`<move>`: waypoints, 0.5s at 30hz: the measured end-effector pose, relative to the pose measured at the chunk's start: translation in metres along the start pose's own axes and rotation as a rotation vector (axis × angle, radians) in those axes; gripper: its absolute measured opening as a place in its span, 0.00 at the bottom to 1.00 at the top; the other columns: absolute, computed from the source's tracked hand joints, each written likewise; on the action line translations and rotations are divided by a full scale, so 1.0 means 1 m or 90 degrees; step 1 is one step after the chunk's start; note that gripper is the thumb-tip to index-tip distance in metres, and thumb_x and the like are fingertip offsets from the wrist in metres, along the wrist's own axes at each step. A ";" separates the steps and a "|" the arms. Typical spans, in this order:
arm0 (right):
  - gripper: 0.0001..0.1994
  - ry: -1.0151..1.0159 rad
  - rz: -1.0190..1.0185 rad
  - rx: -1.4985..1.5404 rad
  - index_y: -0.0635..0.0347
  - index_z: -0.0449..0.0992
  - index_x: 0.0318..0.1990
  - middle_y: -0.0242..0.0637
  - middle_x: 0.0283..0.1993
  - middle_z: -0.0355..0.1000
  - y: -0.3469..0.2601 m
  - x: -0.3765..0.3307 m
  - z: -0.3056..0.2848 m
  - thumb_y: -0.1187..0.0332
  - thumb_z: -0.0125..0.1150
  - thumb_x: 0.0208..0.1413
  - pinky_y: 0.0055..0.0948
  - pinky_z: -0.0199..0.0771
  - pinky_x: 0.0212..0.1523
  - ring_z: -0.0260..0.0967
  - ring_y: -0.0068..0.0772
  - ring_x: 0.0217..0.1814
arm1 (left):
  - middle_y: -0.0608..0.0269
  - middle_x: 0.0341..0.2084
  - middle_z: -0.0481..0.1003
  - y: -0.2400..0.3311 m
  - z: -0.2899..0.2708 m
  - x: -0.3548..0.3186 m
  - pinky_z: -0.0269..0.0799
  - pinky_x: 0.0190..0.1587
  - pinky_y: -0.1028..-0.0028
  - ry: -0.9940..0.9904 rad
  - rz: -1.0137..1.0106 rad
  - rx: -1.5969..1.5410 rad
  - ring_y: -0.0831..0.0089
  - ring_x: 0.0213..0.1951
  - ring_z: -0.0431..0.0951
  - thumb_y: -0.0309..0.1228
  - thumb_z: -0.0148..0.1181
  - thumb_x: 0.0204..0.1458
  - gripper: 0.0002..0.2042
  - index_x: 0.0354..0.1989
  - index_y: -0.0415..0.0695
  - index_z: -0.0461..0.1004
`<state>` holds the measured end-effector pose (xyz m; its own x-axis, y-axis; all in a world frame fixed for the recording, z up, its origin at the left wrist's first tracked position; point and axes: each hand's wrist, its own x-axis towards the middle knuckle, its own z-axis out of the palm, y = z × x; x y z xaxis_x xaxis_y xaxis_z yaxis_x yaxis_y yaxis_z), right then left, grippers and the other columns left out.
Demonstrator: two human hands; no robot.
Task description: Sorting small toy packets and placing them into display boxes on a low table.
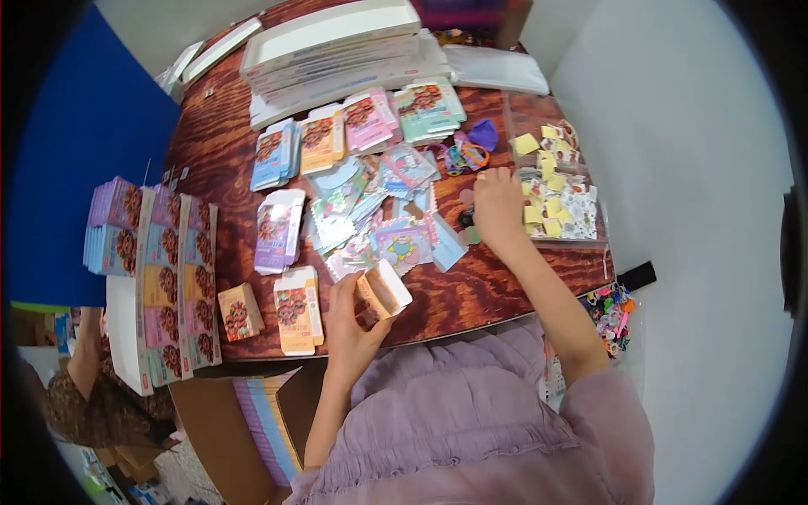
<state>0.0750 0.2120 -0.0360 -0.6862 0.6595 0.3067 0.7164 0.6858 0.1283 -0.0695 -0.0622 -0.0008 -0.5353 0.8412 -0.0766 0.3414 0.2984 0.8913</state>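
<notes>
My left hand (pixel 352 337) holds a small orange cardboard box (pixel 377 296) near the table's front edge, its white flap up and its top facing me. My right hand (pixel 498 210) reaches over the table with its fingers curled together. What lies in them, if anything, is hidden. Just left of it are colourful hair ties (pixel 461 156) and a purple piece (pixel 483 135). Beyond the box spreads a loose heap of pastel printed cards (pixel 404 246). Beside my left hand lie a flat orange carton (pixel 296 311) and a formed orange box (pixel 241 312).
Flat cartons in blue (pixel 271 156), orange (pixel 321 141), pink (pixel 368 120), green (pixel 427 109) and purple (pixel 276 229) lie around the cards. White trays (pixel 332 42) stack behind. Filled display trays (pixel 165 286) stand left. Bags with yellow pieces (pixel 551 189) lie right. An open carton (pixel 220 438) stands below.
</notes>
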 end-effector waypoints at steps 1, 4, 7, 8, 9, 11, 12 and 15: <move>0.05 -0.008 -0.004 0.025 0.59 0.78 0.31 0.38 0.38 0.71 0.002 0.000 0.006 0.69 0.59 0.48 0.38 0.62 0.46 0.65 0.40 0.46 | 0.60 0.54 0.64 -0.005 0.003 0.001 0.77 0.48 0.71 -0.009 -0.021 -0.072 0.69 0.55 0.71 0.19 0.69 0.44 0.37 0.65 0.42 0.58; 0.07 0.071 -0.013 0.129 0.63 0.75 0.35 0.41 0.37 0.70 0.006 -0.001 -0.015 0.75 0.58 0.47 0.42 0.65 0.45 0.66 0.45 0.45 | 0.61 0.58 0.62 -0.006 0.001 -0.007 0.71 0.55 0.69 -0.014 -0.031 -0.181 0.69 0.57 0.70 0.17 0.67 0.46 0.39 0.67 0.45 0.53; 0.07 0.122 0.019 0.236 0.65 0.73 0.37 0.42 0.36 0.69 0.003 -0.005 -0.021 0.79 0.58 0.49 0.43 0.69 0.42 0.68 0.50 0.43 | 0.62 0.58 0.62 -0.009 0.003 -0.002 0.70 0.57 0.69 -0.013 -0.019 -0.188 0.69 0.58 0.68 0.17 0.67 0.46 0.39 0.67 0.46 0.54; 0.05 0.079 0.035 0.323 0.65 0.72 0.36 0.45 0.37 0.70 0.003 -0.007 -0.020 0.79 0.58 0.49 0.45 0.70 0.41 0.69 0.52 0.42 | 0.62 0.58 0.62 -0.009 0.005 -0.001 0.70 0.57 0.69 -0.021 -0.009 -0.208 0.69 0.59 0.68 0.17 0.67 0.46 0.39 0.67 0.46 0.54; 0.04 0.038 0.052 0.409 0.65 0.72 0.34 0.48 0.39 0.70 0.002 -0.008 -0.019 0.78 0.58 0.49 0.46 0.71 0.40 0.70 0.54 0.42 | 0.61 0.59 0.61 -0.010 0.004 -0.002 0.71 0.57 0.70 -0.024 -0.009 -0.181 0.69 0.59 0.67 0.17 0.67 0.47 0.38 0.67 0.46 0.54; 0.02 0.009 0.088 0.448 0.65 0.71 0.34 0.50 0.35 0.72 0.003 -0.012 -0.019 0.77 0.57 0.54 0.47 0.71 0.37 0.72 0.56 0.38 | 0.62 0.59 0.62 -0.011 0.004 0.000 0.72 0.55 0.70 -0.024 0.037 -0.096 0.68 0.59 0.68 0.17 0.67 0.46 0.38 0.67 0.46 0.55; 0.03 -0.023 0.116 0.473 0.65 0.71 0.34 0.49 0.33 0.73 0.004 -0.013 -0.020 0.76 0.58 0.55 0.47 0.71 0.37 0.73 0.56 0.37 | 0.62 0.58 0.64 -0.013 0.005 0.000 0.73 0.55 0.70 -0.032 0.027 -0.083 0.68 0.59 0.69 0.18 0.68 0.46 0.39 0.67 0.46 0.55; 0.04 -0.020 0.167 0.554 0.65 0.72 0.37 0.48 0.32 0.75 0.004 -0.011 -0.024 0.75 0.59 0.55 0.44 0.72 0.36 0.74 0.54 0.36 | 0.61 0.55 0.67 -0.011 0.005 -0.002 0.75 0.54 0.69 -0.030 0.024 -0.055 0.69 0.57 0.71 0.18 0.69 0.45 0.39 0.66 0.46 0.56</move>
<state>0.0879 0.2000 -0.0159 -0.5267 0.8267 0.1981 0.5104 0.4939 -0.7039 -0.0686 -0.0647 -0.0130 -0.4857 0.8720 -0.0610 0.2915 0.2274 0.9292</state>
